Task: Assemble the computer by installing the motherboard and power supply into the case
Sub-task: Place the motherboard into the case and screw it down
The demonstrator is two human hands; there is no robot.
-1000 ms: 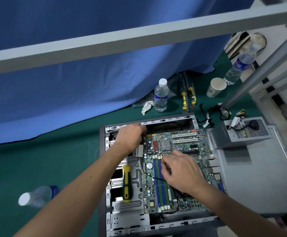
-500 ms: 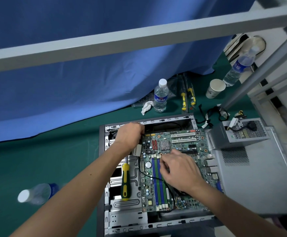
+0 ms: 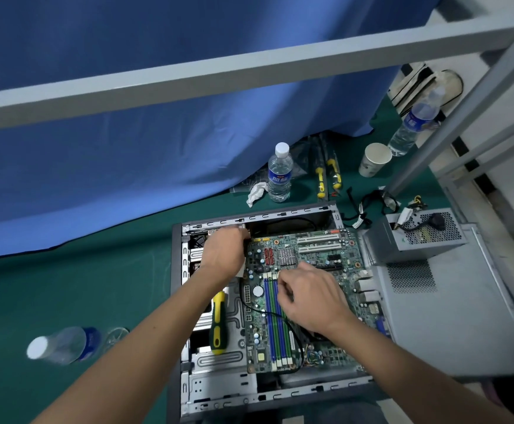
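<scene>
My left hand (image 3: 223, 255) sits at the ten o'clock corner of the green printed motherboard (image 3: 304, 289), fingers curled down over its edge where it meets the open grey steel case (image 3: 177, 301); what they pinch there is hidden under my knuckles, so I cannot tell whether they hold the board edge or a connector. My right hand (image 3: 309, 296) lies over the board's middle, at three o'clock from the blue and green memory slots (image 3: 275, 319), fingers bent and pressing down; whether they hold anything, I cannot tell.

The board lies flat inside the case. I judge it not yet screwed down: the yellow-and-green handled screwdriver (image 3: 218, 324) rests loose on the drive tray at nine o'clock of the board.

To seat it well, I should nudge with both hands together, sliding the rear ports toward the three o'clock wall until the holes meet the standoffs, keeping the thin black cable (image 3: 268, 313) from getting trapped underneath. The grey perforated power supply box (image 3: 418, 237) waits outside, at two o'clock, on the detached side panel.
</scene>
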